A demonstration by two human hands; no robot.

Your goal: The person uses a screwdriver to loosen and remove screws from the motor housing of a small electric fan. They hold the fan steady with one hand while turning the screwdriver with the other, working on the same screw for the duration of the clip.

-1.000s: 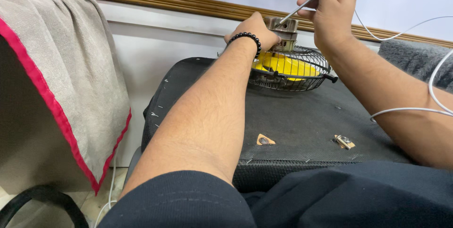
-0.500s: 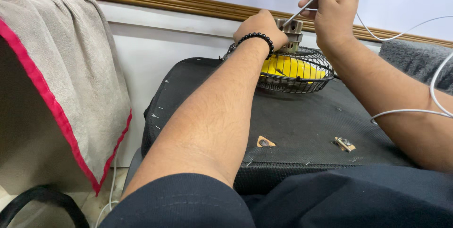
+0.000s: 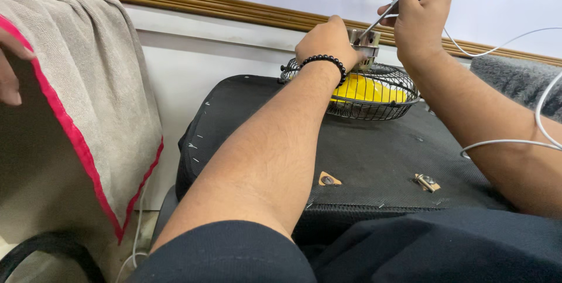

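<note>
A small fan (image 3: 374, 93) with a black wire cage and yellow blades lies face down on a black padded surface (image 3: 363, 160). A metal motor block (image 3: 366, 46) sticks up from its back. My left hand (image 3: 328, 40), with a black bead bracelet on the wrist, grips the motor block and cage top. My right hand (image 3: 421, 14) is closed on a red-handled screwdriver (image 3: 383, 16), whose metal shaft slants down with the tip at the motor block.
Two small metal fittings (image 3: 329, 180) (image 3: 426, 182) lie on the black surface near me. A white cable (image 3: 515, 141) loops over my right forearm. A beige towel with pink trim (image 3: 88, 84) hangs at left. A wooden moulding (image 3: 234, 11) runs along the wall.
Both hands and the fan sit slightly further right and higher in view; the screwdriver stays at the motor block. The hands keep their grips.
</note>
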